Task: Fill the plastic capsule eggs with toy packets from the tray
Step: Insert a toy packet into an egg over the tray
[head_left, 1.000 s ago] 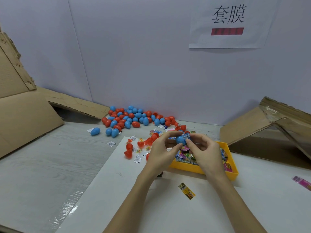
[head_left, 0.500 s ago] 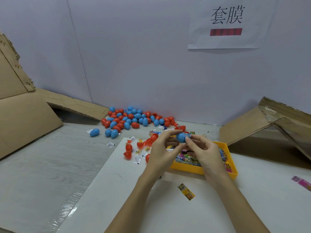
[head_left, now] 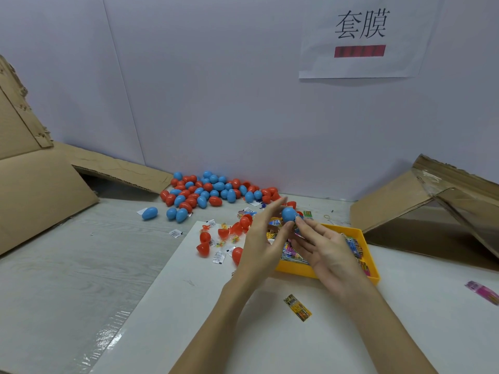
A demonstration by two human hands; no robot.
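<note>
A pale wall (head_left: pixel 216 90) with a paper sign (head_left: pixel 361 36) backs a grey table (head_left: pixel 67 265), where cardboard sheets (head_left: pixel 40 184) lean at both sides. A heap of red and blue eggs (head_left: pixel 210 190) lies by the wall (loose red halves nearer), beside a yellow tray (head_left: pixel 370 255) of toy packets (head_left: pixel 353 245). Above the tray, the left hand (head_left: pixel 263 238) and right hand (head_left: pixel 324 247), fingers nearly straight, hold a blue egg (head_left: pixel 289 214) between their fingertips.

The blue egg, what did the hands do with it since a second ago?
The left hand uncurled; its straightened fingers now lift off the blue egg, only the thumb touching. The right hand also flattened, fingertips under the egg. The egg stayed above the yellow tray; the egg pile and the loose packet didn't move.
</note>
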